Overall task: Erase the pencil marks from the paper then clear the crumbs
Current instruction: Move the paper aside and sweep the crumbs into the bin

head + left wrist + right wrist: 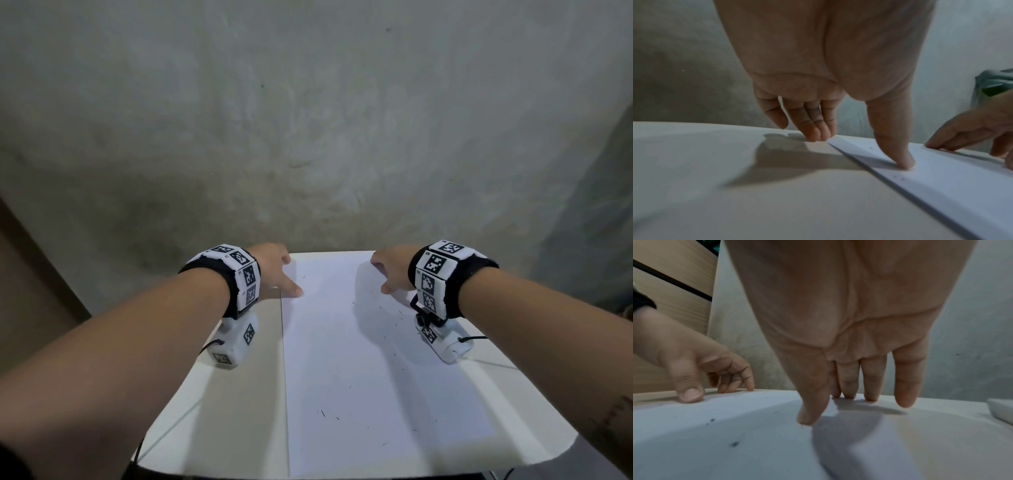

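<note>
Left hand (274, 270) – thumb pressing paper (346, 377)

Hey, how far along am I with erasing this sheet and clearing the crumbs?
Done, it seems: the paper shows no pencil marks. In hand: the left hand and right hand rest at its far corners, left thumb pressing the edge; neither holds anything. Left: dark crumbs lie scattered over the sheet, so the clearing looks barely started.
</note>
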